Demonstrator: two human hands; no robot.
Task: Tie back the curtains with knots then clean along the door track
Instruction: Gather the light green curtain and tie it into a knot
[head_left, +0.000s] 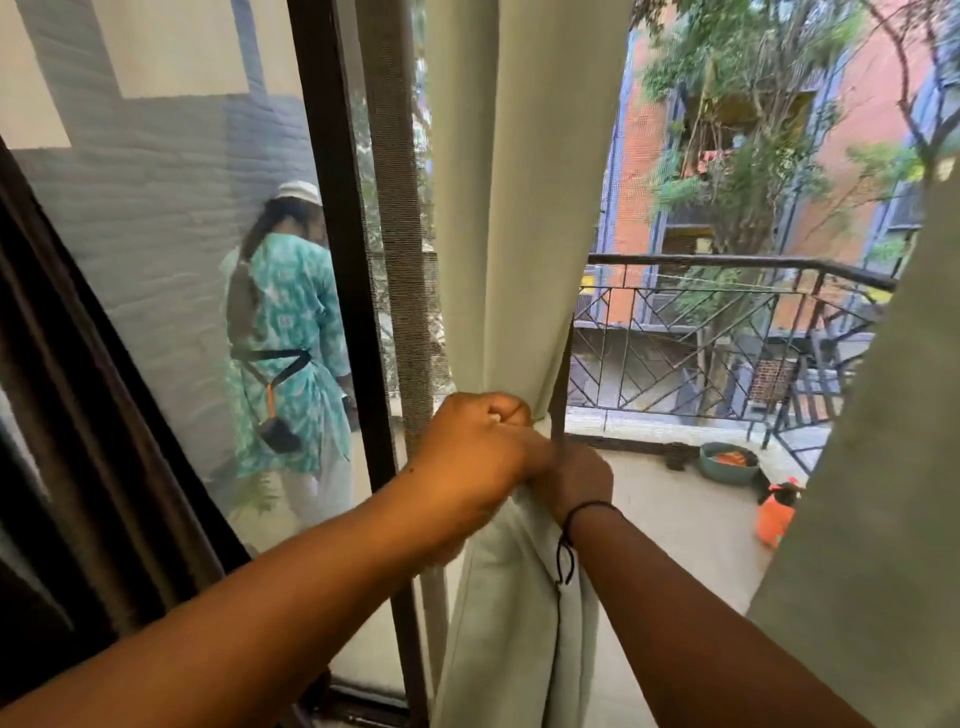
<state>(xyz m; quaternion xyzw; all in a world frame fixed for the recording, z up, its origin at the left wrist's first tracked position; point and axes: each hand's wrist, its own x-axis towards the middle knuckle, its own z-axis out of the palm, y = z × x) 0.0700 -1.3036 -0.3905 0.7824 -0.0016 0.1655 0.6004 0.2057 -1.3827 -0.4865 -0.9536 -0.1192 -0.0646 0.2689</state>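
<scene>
Curtain (519, 208) being gathered for its knot, both hands closed on the pale green cloth at the middle of the doorway.

Left hand (475, 447) is fisted around the bunched fabric beside the dark door frame (343, 260); right hand (574, 475), just below and touching it, grips the same bunch, though its fingers are hidden. No knot shows yet, so the tying step looks under way. Next, the loose lower length likely needs looping around and pulling through. A second curtain (883, 467) hangs untied at right; the door track is mostly out of view.

Both hands (519, 457) around gathered curtain (524, 218)
</scene>
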